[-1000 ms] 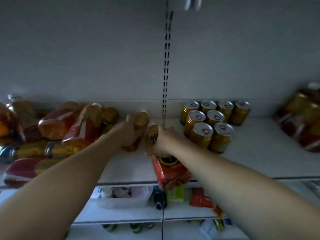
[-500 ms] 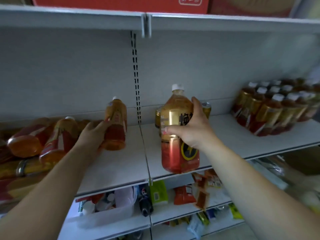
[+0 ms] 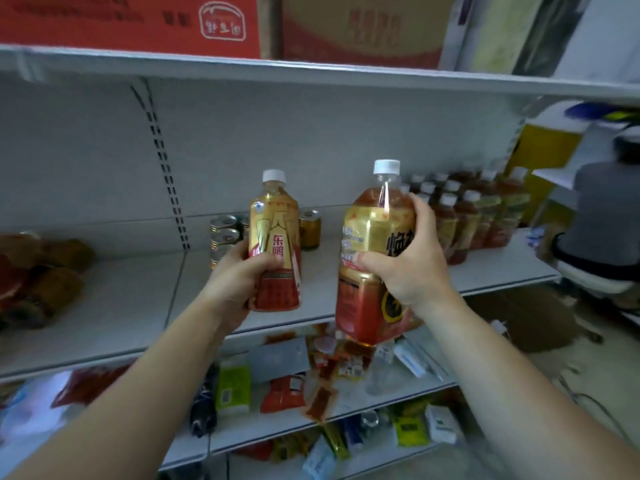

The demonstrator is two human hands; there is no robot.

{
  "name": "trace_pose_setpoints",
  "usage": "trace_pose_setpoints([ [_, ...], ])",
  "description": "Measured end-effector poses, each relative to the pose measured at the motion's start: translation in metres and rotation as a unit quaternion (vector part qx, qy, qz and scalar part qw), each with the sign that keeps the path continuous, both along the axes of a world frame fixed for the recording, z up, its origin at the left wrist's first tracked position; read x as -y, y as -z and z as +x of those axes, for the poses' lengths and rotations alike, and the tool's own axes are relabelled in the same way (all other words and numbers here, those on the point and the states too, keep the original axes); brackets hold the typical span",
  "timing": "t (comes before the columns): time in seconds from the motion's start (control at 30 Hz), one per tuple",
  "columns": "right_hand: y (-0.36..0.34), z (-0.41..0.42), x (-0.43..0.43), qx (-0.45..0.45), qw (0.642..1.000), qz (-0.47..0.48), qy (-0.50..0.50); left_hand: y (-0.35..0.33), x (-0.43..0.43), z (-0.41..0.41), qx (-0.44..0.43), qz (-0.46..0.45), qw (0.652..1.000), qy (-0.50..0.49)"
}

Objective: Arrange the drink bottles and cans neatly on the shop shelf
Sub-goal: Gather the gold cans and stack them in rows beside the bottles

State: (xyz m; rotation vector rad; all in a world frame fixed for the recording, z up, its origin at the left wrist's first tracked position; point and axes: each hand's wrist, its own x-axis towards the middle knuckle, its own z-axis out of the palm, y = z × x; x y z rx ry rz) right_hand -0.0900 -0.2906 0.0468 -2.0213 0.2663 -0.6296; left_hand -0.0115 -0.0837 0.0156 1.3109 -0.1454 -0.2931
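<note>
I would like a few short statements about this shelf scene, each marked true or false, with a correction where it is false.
1. The left hand holds the small bottle upright. True.
2. The right hand grips a can. False: it grips the large bottle.
3. The gold cans stand on the shelf behind the small bottle. True.
4. The bottles at the right end lie on their sides. False: they stand upright in rows.
</note>
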Motion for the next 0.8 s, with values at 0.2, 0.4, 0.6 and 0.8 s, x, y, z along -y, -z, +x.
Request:
trace_pose_setpoints([
  [0.2,0.006,-0.042,0.080,-0.006,0.998,0.042,0.048,0.002,0.104,-0.022,0.013,0.043,0.999,-0.010],
  [0.4,0.018,-0.043,0.147,-0.002,0.995,0.047,0.083,0.011,0.173,-0.007,0.010,0.089,0.996,0.019],
  [0.6,0.027,-0.013,0.207,-0.002,0.991,0.007,0.135,0.024,0.240,0.030,0.059,0.120,0.983,0.122],
  [0.8,0.032,0.011,0.271,-0.018,0.990,-0.016,0.137,0.030,0.295,0.050,0.096,0.145,0.975,0.139],
])
